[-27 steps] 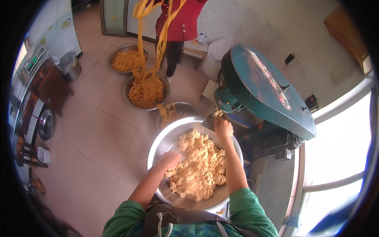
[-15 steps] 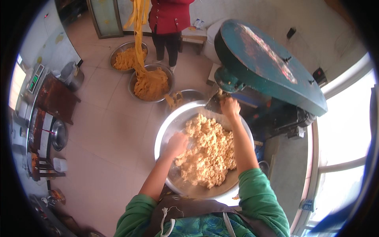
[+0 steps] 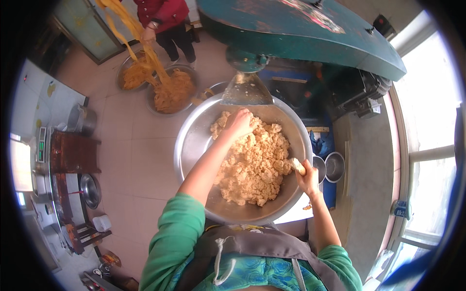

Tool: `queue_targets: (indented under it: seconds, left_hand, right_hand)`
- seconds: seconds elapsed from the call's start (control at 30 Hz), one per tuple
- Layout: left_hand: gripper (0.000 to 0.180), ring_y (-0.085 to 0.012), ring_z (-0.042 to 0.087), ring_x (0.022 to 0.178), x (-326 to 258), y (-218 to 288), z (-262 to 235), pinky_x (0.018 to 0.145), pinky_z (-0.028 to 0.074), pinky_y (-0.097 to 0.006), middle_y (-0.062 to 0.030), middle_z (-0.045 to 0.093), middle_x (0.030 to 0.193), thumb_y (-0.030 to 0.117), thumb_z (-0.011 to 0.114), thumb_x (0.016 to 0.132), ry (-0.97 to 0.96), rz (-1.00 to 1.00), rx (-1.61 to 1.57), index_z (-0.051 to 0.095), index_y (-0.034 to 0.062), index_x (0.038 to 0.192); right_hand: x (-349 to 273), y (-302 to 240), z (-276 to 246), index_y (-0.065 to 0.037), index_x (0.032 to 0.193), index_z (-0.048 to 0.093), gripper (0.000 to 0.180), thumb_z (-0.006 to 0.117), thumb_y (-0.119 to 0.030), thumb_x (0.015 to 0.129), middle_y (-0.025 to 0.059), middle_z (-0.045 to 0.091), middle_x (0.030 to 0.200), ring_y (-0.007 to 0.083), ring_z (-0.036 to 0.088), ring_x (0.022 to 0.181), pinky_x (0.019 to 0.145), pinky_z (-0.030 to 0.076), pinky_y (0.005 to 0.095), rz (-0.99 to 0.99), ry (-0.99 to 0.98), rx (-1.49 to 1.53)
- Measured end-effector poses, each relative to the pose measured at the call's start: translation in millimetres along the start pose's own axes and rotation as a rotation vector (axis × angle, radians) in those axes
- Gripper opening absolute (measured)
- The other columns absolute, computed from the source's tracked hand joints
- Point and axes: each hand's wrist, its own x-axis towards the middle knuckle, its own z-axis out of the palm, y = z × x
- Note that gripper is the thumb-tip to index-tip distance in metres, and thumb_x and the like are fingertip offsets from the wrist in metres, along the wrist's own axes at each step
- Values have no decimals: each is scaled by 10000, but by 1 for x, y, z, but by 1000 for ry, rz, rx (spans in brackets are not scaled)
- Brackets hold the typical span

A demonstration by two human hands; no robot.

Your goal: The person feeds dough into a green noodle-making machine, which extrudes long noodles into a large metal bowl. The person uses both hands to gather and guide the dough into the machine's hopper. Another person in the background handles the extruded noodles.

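Note:
A wide steel bowl in front of me holds crumbly tan dough. My left hand is in the dough's far left part, its fingers curled over and partly hidden. At the bowl's right rim my right hand is closed. A pale, dough-like piece sticks out from it toward the dough; I cannot make out exactly what it is. Over the bowl's far rim hangs a flat, flared metal paddle, smeared with dough, beneath a teal machine.
Two small metal bowls stand beyond the right rim. Far left, a person in red holds long orange strips above basins on the floor. A brown cabinet and a scale are at left.
My right hand has come from the paddle down to the bowl's right rim. My left hand has moved farther into the dough. The view has shifted, and the person's strips now hang lower.

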Motion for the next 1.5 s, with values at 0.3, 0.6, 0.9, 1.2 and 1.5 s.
queue_targets:
  seconds: [0.3,0.6,0.9,1.2,1.5]
  left_hand:
    - [850,-286,386,1248,53,-32,59,1063,301,-488,-108,457,1284,824,394,756,-571,-292,-279,492,136,1246]
    - [698,-281,320,1333,-57,-8,50,1064,287,-477,-128,307,1484,616,506,851,-779,-364,-416,407,211,1410]
    - [856,-433,282,1351,-208,64,62,996,370,-526,-292,374,1393,527,667,757,-204,251,405,241,321,1470]
    - [515,-249,558,1088,-94,45,41,968,458,-430,-144,610,1150,541,531,888,-171,-1,-196,668,80,1074]
    - [856,-232,572,1087,-49,42,63,921,470,-400,-152,578,1216,795,513,722,-668,-300,-153,578,99,1216]
  right_hand:
    - [-21,22,16,-69,799,515,132,605,-7,724,139,586,654,352,619,611,554,483,384,51,220,121]
    - [-21,33,17,-63,770,514,155,597,19,669,127,572,636,322,610,583,538,476,359,2,247,203]
    - [-24,36,17,-58,778,505,169,611,23,675,137,560,635,340,595,578,537,473,355,-12,227,185]
    - [-25,30,14,-45,783,509,164,614,36,686,137,572,648,321,608,584,546,475,334,-8,214,219]
    - [-21,30,15,-45,789,511,153,621,21,706,131,569,636,309,607,565,537,473,332,11,255,228]
